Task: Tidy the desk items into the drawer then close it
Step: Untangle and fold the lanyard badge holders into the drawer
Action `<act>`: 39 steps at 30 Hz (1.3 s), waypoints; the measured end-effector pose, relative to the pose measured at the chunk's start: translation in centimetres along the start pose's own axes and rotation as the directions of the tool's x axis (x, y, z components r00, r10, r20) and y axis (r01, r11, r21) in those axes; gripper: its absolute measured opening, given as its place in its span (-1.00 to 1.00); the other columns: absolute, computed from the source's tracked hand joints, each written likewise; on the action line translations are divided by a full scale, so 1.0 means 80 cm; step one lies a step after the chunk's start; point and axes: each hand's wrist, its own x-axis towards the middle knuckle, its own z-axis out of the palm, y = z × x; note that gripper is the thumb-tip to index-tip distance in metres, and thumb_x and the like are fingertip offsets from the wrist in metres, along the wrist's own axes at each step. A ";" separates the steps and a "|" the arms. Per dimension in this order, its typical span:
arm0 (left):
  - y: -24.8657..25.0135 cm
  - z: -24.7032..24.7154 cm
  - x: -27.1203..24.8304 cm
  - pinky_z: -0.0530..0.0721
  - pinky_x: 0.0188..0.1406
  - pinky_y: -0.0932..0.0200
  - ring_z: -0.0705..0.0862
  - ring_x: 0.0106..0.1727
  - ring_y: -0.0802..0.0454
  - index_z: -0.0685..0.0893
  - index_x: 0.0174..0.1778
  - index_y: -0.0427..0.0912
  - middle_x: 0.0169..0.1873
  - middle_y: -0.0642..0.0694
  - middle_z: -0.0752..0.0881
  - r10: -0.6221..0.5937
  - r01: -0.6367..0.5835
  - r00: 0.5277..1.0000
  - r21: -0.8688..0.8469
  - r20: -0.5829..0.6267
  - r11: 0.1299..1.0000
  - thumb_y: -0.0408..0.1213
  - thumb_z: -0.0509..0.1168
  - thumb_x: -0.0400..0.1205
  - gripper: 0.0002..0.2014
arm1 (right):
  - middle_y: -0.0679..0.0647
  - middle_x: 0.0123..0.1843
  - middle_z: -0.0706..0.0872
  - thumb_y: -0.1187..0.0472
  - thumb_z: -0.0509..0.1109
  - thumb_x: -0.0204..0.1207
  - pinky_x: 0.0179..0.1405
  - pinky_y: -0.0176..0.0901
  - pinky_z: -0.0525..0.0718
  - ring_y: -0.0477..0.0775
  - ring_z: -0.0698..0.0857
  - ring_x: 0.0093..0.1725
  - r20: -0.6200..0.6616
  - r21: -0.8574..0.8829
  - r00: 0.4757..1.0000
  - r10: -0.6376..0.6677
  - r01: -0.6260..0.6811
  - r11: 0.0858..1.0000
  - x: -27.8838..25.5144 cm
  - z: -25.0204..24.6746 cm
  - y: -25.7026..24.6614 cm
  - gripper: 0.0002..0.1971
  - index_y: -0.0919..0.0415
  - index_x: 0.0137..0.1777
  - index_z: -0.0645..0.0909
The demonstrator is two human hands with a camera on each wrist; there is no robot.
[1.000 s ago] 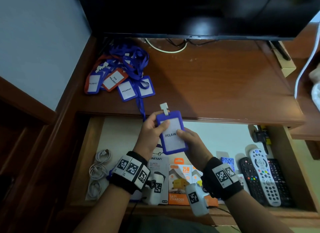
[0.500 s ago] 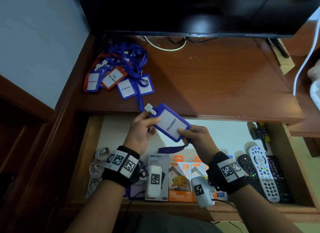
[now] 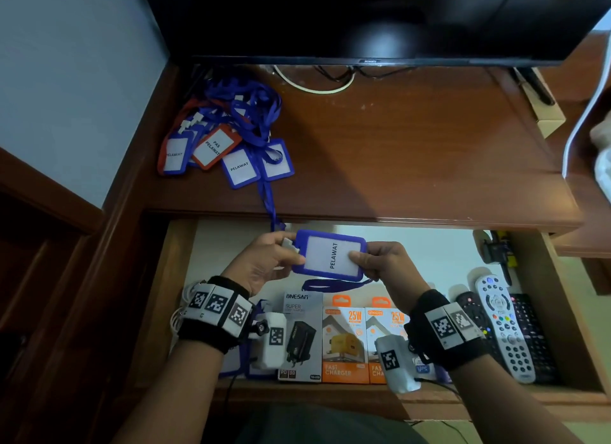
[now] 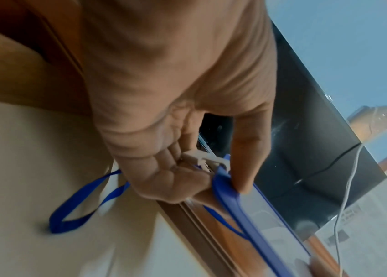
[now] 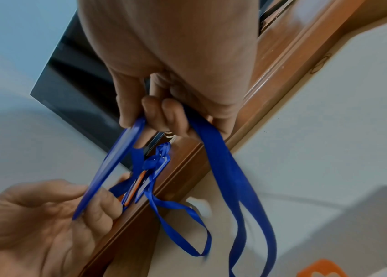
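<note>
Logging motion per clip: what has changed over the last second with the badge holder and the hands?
The blue badge holder turned from upright to sideways and came down from the desk edge to over the open drawer. The left hand and right hand kept pinching its ends. The badge pile, charger boxes and remotes stayed put.

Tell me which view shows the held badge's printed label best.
The head view: the blue badge holder faces the camera, reading PELAWAT. Both wrist views catch only its blurred blue edge; no text is readable.
</note>
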 end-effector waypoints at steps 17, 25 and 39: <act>0.001 0.007 -0.008 0.22 -0.63 0.34 0.62 -0.58 0.14 0.74 -0.09 -0.47 -0.39 -0.25 0.76 -0.061 0.035 0.997 0.475 0.041 0.879 -0.42 0.46 0.47 -0.82 | 0.22 -0.39 0.63 0.21 0.46 0.54 -0.47 -0.35 0.45 -0.06 0.50 -0.48 -0.026 -0.194 0.999 0.034 -0.038 0.980 0.003 -0.005 0.025 -0.65 0.34 -0.45 0.56; 0.005 -0.009 -0.005 0.20 -0.62 0.34 0.50 -0.59 0.15 0.79 -0.13 -0.26 -0.43 -0.14 0.75 0.054 -0.032 0.996 0.262 -0.077 0.964 -0.45 0.40 0.53 -0.92 | 0.09 -0.48 0.53 0.09 0.32 0.63 -0.50 -0.38 0.40 -0.09 0.38 -0.49 0.012 -0.151 1.000 0.002 0.000 0.988 -0.005 0.006 0.018 -0.61 0.35 -0.33 0.64; -0.019 -0.010 0.001 0.32 -0.49 0.29 0.45 -0.39 0.06 0.78 -0.01 -0.24 -0.31 -0.11 0.72 0.162 -0.247 0.878 -0.135 -0.451 0.959 -0.41 0.40 0.57 -0.88 | 0.05 -0.60 0.46 0.26 0.22 0.70 -0.43 -0.25 0.42 -0.04 0.37 -0.58 0.312 -0.233 0.950 -0.017 0.094 0.968 -0.019 0.057 -0.011 -0.69 0.36 -0.22 0.66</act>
